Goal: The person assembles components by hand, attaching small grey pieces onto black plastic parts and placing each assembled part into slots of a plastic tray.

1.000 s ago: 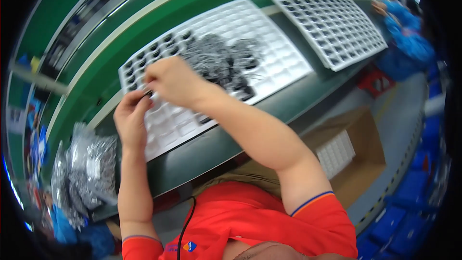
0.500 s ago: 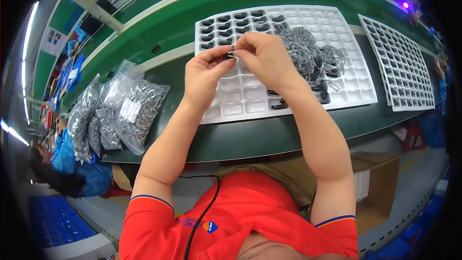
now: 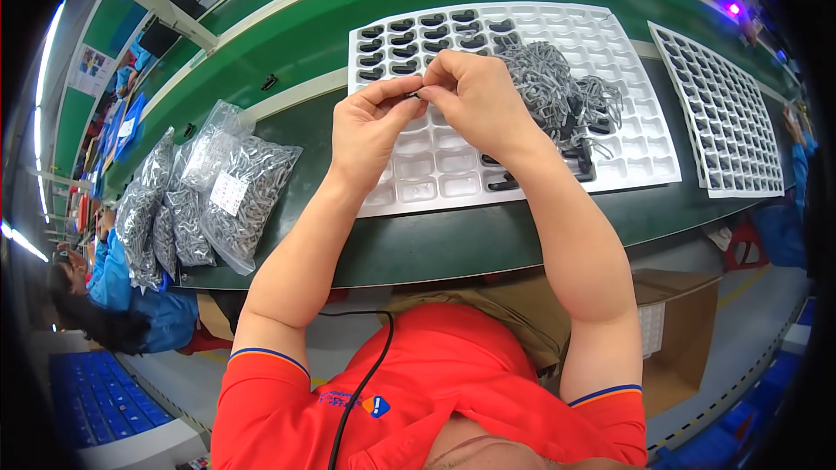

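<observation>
Above the left half of a white moulded tray [image 3: 418,196], my left hand [image 3: 370,130] and my right hand [image 3: 483,100] meet fingertip to fingertip. Both are closed in a pinch on a small black part [image 3: 413,96], mostly hidden by the fingers. Several curved black pieces [image 3: 402,38] sit in the compartments at the tray's far left. Beside my right hand, a tangled heap of grey cord loops [image 3: 544,83] lies on the tray. More black pieces [image 3: 503,184] rest below my right wrist, partly covered by it.
Clear plastic bags of grey cords [image 3: 248,196] stand at the left on the dark green table [image 3: 418,252]. A second white tray [image 3: 727,117], its compartments filled with dark pieces, lies at the right. A small black piece [image 3: 269,83] lies farther back. A co-worker in blue [image 3: 161,318] is at the left.
Both hands stay together over the tray, with the fingers shifted slightly around the small black part. The whole view has moved a little.
</observation>
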